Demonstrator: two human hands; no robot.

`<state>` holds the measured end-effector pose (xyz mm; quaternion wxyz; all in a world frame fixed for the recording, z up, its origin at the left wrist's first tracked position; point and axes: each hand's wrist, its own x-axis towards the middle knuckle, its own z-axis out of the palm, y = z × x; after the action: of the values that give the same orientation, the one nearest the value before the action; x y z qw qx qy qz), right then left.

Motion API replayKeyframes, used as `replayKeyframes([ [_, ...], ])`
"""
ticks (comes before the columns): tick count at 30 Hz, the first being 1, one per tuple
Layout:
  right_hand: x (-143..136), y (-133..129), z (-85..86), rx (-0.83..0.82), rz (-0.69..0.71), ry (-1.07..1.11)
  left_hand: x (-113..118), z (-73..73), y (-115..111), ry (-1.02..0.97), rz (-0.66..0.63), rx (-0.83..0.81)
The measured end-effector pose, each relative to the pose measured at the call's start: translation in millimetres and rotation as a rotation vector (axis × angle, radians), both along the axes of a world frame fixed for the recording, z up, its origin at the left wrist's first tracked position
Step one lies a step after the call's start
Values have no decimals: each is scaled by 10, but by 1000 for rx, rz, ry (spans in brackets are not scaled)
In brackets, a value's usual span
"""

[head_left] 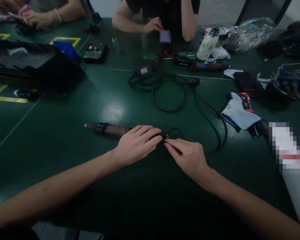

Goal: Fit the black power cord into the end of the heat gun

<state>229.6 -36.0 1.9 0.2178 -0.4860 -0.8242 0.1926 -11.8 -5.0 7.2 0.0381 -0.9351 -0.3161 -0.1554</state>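
An electric screwdriver lies across the green table, its bit pointing left. My left hand lies over its rear part, with the fingers closed around it. A small dark end piece with a brassy tip shows just past those fingers. Right beside it, my right hand is closed in a pinch, thumb against fingers. What sits in that pinch is too small and hidden to make out. Behind the right hand curves a thin black cord.
A black power cable with an adapter lies coiled farther back. Left stands a large black tray. On the right are a work glove, a bottle and crumpled clear plastic. Another person's hand is across the table.
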Motion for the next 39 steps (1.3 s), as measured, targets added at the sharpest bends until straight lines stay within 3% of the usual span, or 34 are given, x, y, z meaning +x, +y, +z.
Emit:
replayKeyframes([
  [39, -6, 9, 16, 7, -6, 8, 18, -22, -6, -58, 26, 8],
])
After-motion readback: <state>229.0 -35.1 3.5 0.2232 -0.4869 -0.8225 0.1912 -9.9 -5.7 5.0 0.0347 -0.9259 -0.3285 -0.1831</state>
